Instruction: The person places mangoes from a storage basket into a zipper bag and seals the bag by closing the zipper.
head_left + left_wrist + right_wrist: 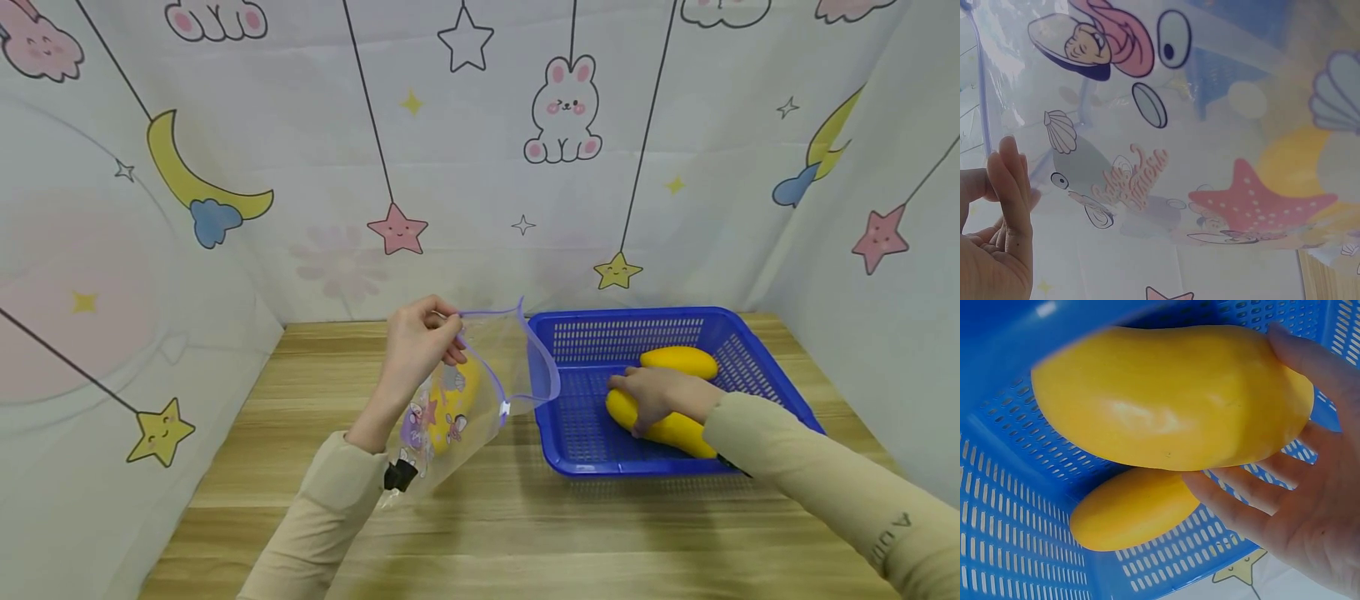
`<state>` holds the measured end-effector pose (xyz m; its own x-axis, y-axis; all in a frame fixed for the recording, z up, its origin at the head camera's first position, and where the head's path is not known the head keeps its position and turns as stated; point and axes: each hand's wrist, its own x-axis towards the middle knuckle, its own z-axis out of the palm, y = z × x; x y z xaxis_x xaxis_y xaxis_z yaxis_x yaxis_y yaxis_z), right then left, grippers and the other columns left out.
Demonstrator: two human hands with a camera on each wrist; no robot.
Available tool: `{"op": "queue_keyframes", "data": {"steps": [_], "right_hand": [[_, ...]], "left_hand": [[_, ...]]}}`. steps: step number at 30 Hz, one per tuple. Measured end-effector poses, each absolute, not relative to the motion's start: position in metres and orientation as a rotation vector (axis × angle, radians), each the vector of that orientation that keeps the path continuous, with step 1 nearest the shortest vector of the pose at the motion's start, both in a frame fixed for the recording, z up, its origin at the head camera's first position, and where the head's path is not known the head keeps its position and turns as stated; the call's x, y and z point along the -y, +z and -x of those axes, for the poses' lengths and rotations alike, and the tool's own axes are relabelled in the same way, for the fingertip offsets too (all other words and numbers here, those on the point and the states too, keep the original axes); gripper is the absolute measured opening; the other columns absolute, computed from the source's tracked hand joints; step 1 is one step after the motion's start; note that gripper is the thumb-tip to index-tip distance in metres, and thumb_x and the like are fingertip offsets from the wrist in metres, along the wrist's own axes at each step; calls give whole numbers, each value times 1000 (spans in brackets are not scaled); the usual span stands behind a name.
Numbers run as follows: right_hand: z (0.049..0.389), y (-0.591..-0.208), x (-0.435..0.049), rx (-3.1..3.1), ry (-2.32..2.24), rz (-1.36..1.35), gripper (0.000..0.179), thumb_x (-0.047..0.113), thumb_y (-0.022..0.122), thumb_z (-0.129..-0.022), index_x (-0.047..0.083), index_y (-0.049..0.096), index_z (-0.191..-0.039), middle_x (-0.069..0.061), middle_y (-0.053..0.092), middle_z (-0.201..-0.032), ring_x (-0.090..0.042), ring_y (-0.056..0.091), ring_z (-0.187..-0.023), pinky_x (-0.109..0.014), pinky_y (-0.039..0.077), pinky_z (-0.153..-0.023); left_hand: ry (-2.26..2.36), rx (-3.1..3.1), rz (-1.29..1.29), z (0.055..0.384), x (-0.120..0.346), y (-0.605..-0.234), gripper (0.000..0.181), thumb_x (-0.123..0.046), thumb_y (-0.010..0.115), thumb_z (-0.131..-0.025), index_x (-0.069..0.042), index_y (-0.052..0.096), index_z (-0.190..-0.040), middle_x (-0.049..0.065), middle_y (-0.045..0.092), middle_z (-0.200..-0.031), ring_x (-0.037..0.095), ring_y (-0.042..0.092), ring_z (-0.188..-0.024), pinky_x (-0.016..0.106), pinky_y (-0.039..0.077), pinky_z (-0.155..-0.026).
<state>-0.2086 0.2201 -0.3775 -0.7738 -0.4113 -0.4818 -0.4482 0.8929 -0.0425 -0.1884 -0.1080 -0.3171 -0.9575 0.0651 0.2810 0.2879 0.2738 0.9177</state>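
Note:
My left hand (422, 333) pinches the purple-edged mouth of a clear zip bag (468, 442) between thumb and fingers. The bag hangs tilted, its mouth gaping toward the basket, a white slider (505, 409) at one corner. Sea prints such as a pink starfish (1254, 206) cover it, and a yellow thing (463, 387) shows through its film. Inside the blue basket (592, 467), my right hand (651, 396) grips one end of a long smooth yellow fruit (1166, 400), thumb on one side and fingers on the other. Another yellow fruit (681, 361) lies behind it.
The basket has slotted walls and stands on a wood-grain table (480, 533), right of the bag. A white cloth (480, 183) printed with stars, moons and rabbits hangs behind and at both sides. The bag's mouth overlaps the basket's left rim in the head view.

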Motion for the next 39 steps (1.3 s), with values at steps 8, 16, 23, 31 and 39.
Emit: {"op": "queue_keyframes", "data": {"steps": [8,16,23,31,39], "right_hand": [[210,-379,-221,-2571,125,654,72,27,82,-74,9,49,-136,-23,52,-134,-36,56,-112,-57,48,-95],[210,-378,-224,-2557,96,675,69,26,80,-76,9,49,-136,-24,52,-135,-36,56,-114,-58,47,-97],[208,-371,-230,-2567,35,696,67,24,79,-77,8,48,-135,-25,53,-133,-36,58,-111,-59,48,-96],[208,-367,-234,-2589,-34,706,68,23,79,-77,6,47,-135,-27,53,-131,-34,59,-107,-56,50,-93],[207,-367,-237,-2613,-110,743,70,25,79,-76,6,47,-134,-28,52,-130,-31,60,-102,-54,52,-89]], "left_hand": [[-1762,2356,314,188,108,-316,17,-6,56,-89,8,64,-96,14,69,-64,18,65,-45,32,56,-46],[-1758,2361,316,187,108,-317,17,-6,57,-89,8,64,-97,15,69,-65,17,65,-45,32,56,-46],[-1746,2363,320,186,109,-316,17,-6,58,-90,8,64,-96,16,69,-65,17,65,-45,32,56,-46],[-1756,2365,323,187,108,-316,14,-6,58,-90,6,65,-95,15,68,-64,17,65,-45,31,56,-46],[-1736,2375,319,187,106,-316,10,-5,58,-91,1,66,-93,16,69,-65,16,64,-45,30,56,-45]]}}
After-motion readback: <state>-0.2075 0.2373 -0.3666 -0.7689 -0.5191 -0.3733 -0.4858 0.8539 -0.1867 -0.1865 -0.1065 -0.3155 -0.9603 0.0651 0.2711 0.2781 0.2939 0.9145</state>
